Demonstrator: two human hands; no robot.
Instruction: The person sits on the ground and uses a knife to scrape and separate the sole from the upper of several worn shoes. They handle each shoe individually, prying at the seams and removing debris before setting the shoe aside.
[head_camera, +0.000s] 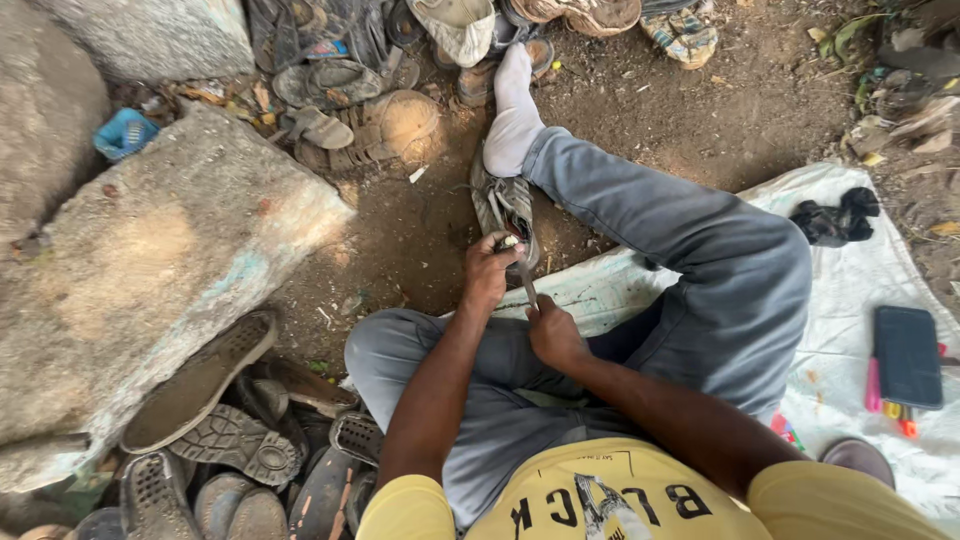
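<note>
Gripping a worn grey shoe on dirt.
Your left hand clamps its heel; right hand fingers pinch a thin metal tool.

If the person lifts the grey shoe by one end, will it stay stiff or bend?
The grey shoe would probably bend: its upper looks soft and collapsed. It seems light, since the left hand alone steadies it. Rolling is unlikely, because it lies flat on the ground.
</note>
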